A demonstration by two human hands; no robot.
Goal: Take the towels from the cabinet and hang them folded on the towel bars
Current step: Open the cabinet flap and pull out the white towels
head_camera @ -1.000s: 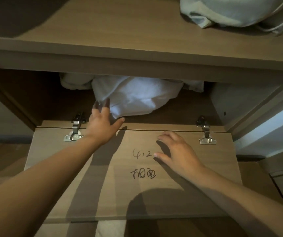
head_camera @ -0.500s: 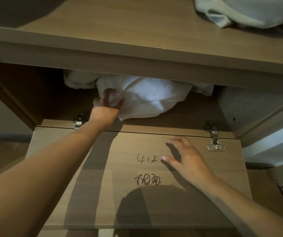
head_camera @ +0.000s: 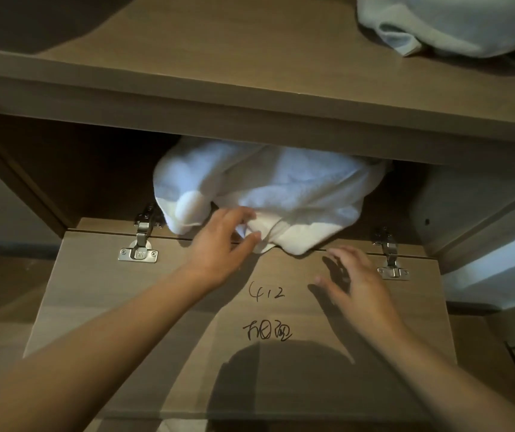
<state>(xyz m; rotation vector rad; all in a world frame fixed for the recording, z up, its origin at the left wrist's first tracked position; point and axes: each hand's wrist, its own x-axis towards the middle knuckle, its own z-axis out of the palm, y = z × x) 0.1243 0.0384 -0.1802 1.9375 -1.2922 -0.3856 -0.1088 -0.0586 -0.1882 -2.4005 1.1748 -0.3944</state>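
Now, your left hand [head_camera: 219, 244]: fingers [head_camera: 240, 215] and thumb curled, pinching the front fold of the white towel [head_camera: 296, 188].
Your right hand [head_camera: 359, 285]: fingers loosely spread, holding nothing, over the drop-down door [head_camera: 156, 338] just beside the towel's edge.
Towel position: bunched in the lower cabinet compartment [head_camera: 94, 169], front edge spilling past the hinges [head_camera: 139, 244].
Upper shelf [head_camera: 219, 57]: pale cloth [head_camera: 452, 23] at right.

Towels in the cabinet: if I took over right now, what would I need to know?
Left hand grips the white towel, which lies partly over the hinge edge of the open flap door.
Right hand is open, fingers spread, just over the door, holding nothing.
A pale cloth bundle sits on the shelf above.
Done: door open, towel grabbed. To do: pull it out, fold, hang. No towel bars in view.
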